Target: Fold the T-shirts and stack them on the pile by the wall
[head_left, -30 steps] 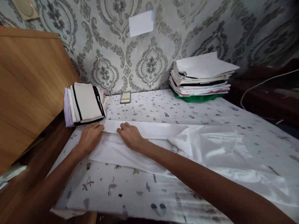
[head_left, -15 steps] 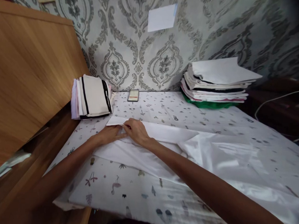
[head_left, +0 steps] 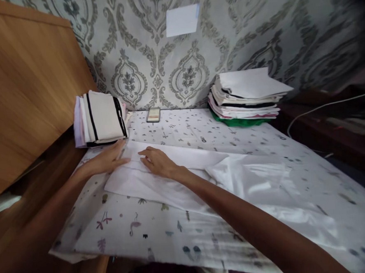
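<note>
A white cloth (head_left: 203, 180) lies spread across a patterned sheet (head_left: 163, 232) covering the table. My left hand (head_left: 109, 159) rests flat on the cloth's left end, fingers together and pointing right. Just to its right, my right hand (head_left: 159, 162) presses palm down on the same folded edge. Neither hand grips anything. The cloth's right part is loose and wrinkled.
A folded stack of cream cloths with black stripes (head_left: 99, 119) sits at the back left, close to my left hand. A taller pile of folded cloths (head_left: 248, 95) stands at the back right. A small flat box (head_left: 153, 114) lies by the wall. A wooden panel (head_left: 25, 88) rises on the left.
My hands came together at the cloth's left corner, then moved apart again. The left hand now lies further left with its fingers flat. The camera shifted slightly.
</note>
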A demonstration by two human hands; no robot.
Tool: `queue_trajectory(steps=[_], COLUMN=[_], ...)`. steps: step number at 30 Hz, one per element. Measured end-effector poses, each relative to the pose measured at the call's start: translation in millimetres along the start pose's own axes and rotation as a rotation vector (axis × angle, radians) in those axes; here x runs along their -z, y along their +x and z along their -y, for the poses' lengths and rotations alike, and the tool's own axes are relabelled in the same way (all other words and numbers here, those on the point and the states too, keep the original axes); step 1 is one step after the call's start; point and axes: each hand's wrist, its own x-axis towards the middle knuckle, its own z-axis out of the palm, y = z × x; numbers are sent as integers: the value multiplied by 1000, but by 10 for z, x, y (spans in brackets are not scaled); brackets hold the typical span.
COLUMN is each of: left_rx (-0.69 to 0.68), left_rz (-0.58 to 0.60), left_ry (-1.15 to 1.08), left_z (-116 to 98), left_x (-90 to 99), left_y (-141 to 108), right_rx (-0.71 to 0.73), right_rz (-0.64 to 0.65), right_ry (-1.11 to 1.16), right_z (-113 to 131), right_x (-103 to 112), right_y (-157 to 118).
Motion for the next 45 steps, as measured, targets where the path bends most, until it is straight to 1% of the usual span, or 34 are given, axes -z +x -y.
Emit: queue_trajectory(steps=[1,3,5,6,8,10,13,15,17,19,21,23,25,26,27,29,30,32,34,35,37,39,42,45], left_rx=[-8,-6,11,22,37,28,16,21,13,-6,-24,-42,-66,-80,-97,-139,-173,-230,-257,-258,-254,-250,-206,-136], left_rz=[4,77,123,144,166,162,121,90,54,19,-5,-38,-93,-120,-133,-102,-48,68,129,137,136,135,158,150], left_ry=[-21,-38,-5,23,80,118,159,188,212,216,209,215,216,195,149,-9,-109,-244,-258,-236,-179,-151,-199,-237], left_z=[-130,-372,-512,-532,-487,-395,-302,-273,-236,-189,-165,-224,-416,-568,-754,-1199,-1437,-1887,-2245,-2378,-2556,-2636,-2645,-2592], left_x=[-44,-167,-303,-365,-459,-508,-532,-551,-583,-614,-613,-567,-494,-462,-443,-455,-491,-613,-767,-840,-952,-1007,-1007,-967], left_y=[52,161,253,287,327,336,323,316,321,332,338,336,344,360,386,470,525,644,752,795,853,878,884,882], right_rx=[-13,-58,-119,-150,-216,-268,-308,-316,-327,-336,-369,-438,-553,-630,-710,-830,-857,-851,-819,-800,-756,-702,-636,-626], right_rz=[-7,-22,-54,-73,-99,-94,-79,-79,-118,-200,-290,-361,-428,-451,-461,-456,-448,-439,-441,-444,-446,-443,-449,-458], right_ry=[-27,-128,-252,-304,-355,-348,-304,-259,-186,-130,-115,-128,-150,-167,-189,-230,-242,-236,-211,-200,-177,-149,-130,-176], right_z=[-43,-178,-372,-480,-684,-820,-835,-766,-706,-698,-756,-877,-1036,-1114,-1183,-1279,-1302,-1314,-1304,-1301,-1306,-1325,-1356,-1378], right_x=[60,167,226,229,189,117,61,113,246,450,690,913,1061,1095,1104,1058,1014,918,841,815,788,782,788,803], right_y=[-56,-192,-343,-416,-538,-611,-639,-631,-645,-731,-928,-1231,-1585,-1757,-1912,-2147,-2221,-2288,-2287,-2277,-2262,-2264,-2276,-2261])
